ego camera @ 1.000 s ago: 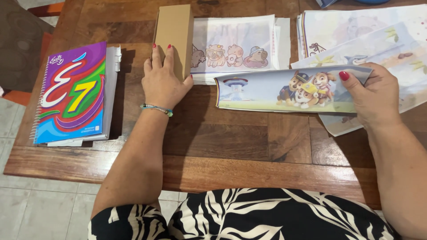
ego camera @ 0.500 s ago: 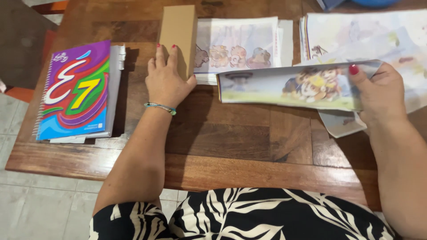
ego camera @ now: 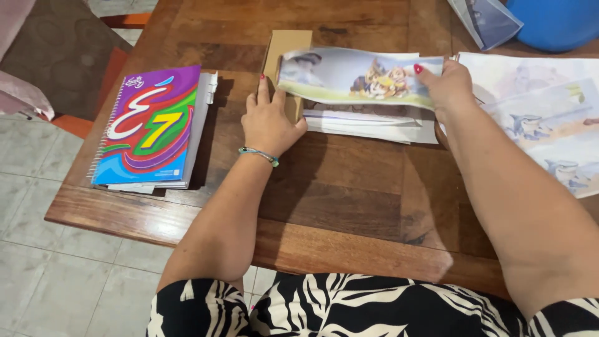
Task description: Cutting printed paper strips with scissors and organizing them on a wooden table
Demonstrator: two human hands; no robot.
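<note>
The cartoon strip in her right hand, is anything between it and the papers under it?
Nothing visible. The right hand holds the cartoon strip just above the stack of printed sheets, with only air between them. The left hand rests beside it on the brown cardboard piece.

Polished wooden table (ego camera: 349, 200), matt brown cardboard strip (ego camera: 284, 53), glossy printed paper sheet (ego camera: 355, 78), glossy notebook cover (ego camera: 150, 128)

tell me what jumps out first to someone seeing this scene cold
The bright spiral notebook with swirling rainbow colours lies near the left edge of the wooden table. At centre, the right hand holds a long cartoon-printed paper strip over a stack of printed sheets, while the left hand rests on a tan cardboard piece.
</note>
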